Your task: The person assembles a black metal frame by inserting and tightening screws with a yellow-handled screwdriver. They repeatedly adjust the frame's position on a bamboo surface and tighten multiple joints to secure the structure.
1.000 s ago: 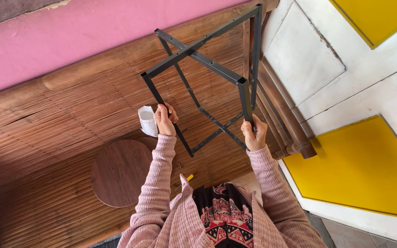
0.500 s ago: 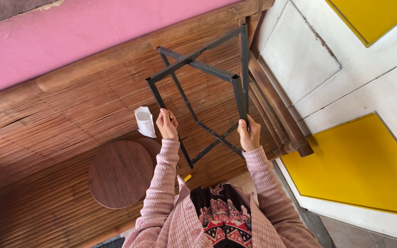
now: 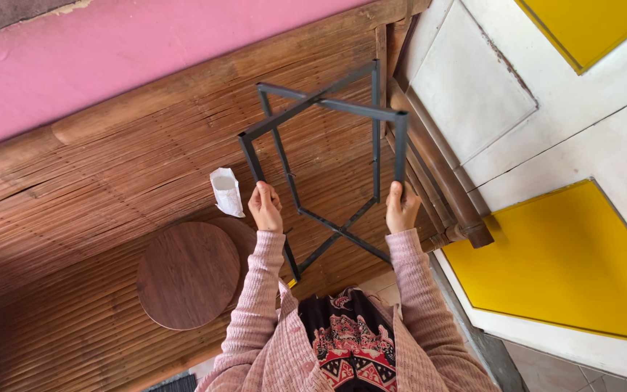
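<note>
Here, a dark metal frame is held above the woven bamboo surface, each hand closed around a leg: the left hand and the right hand. Both grips are best kept level. A round wooden top and white cup lie near the left; the bamboo edge rail is close on the right.

Pink ribbed knit cardigan, long sleeves reaching wrists, snug cuffs. Front open over dark garment with red and cream ornamental pattern. Both hands bare, no rings visible.
</note>
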